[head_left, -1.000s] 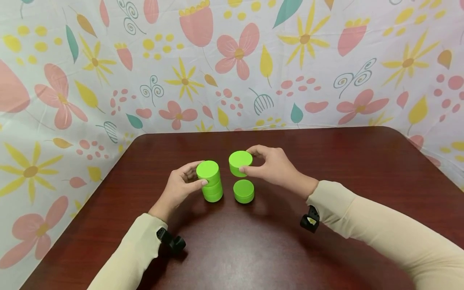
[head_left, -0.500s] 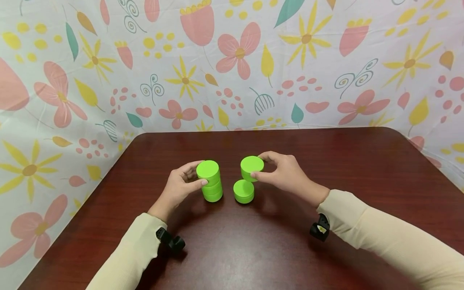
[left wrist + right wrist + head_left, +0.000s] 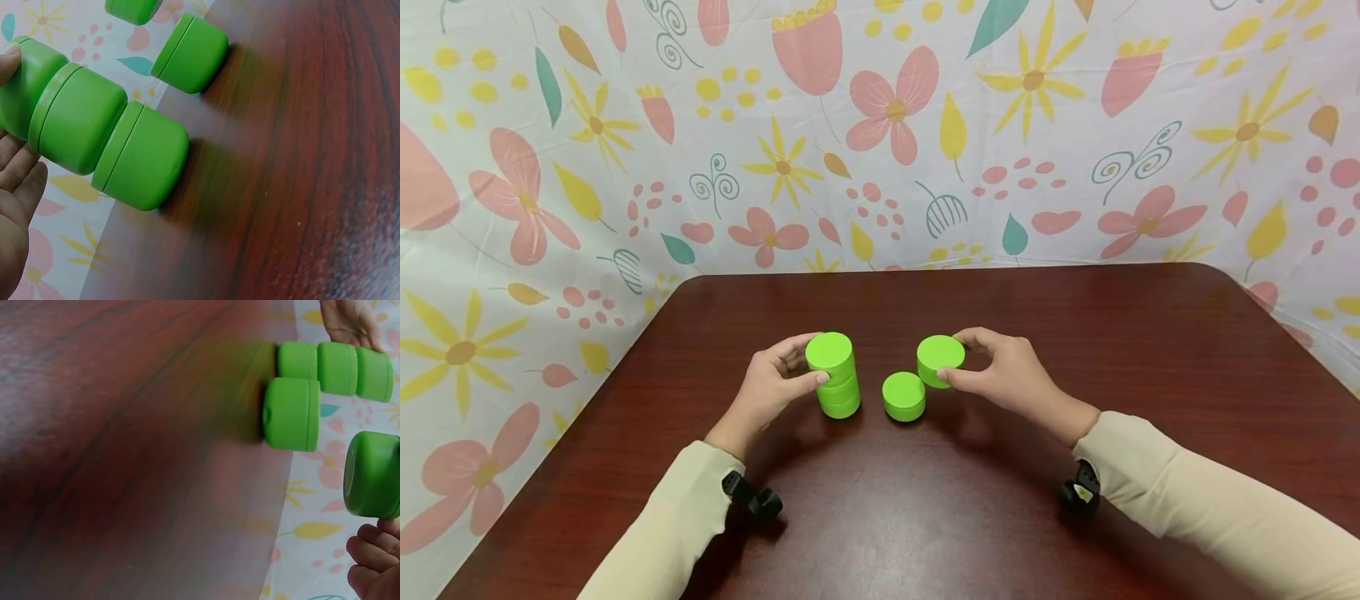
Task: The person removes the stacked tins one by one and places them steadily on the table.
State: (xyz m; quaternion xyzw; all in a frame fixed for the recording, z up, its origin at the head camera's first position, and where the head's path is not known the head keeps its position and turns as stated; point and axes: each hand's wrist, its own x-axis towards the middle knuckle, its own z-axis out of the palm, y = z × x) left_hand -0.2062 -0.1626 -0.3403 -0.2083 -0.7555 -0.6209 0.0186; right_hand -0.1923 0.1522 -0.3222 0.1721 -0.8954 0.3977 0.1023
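Observation:
Three green round lidded jars stand in a stack on the table. My left hand grips the top jar, thumb in front and fingers behind. Right of the stack, a single green jar of the same kind sits upright on the tabletop, apart from the others. Another green jar is held off the table by my right hand, between thumb and fingers. It hangs just right of the single jar and a little higher; in the right wrist view a gap shows between the two.
The dark reddish-brown table has a glossy surface. A white cloth printed with flowers and leaves hangs behind its far edge and along the left side. A black wrist camera sits on the left wrist, another on the right.
My right hand has carried its jar to the right and nearer to me, from behind the single jar to beside it, and lower. The left hand and the stack stay where they were.

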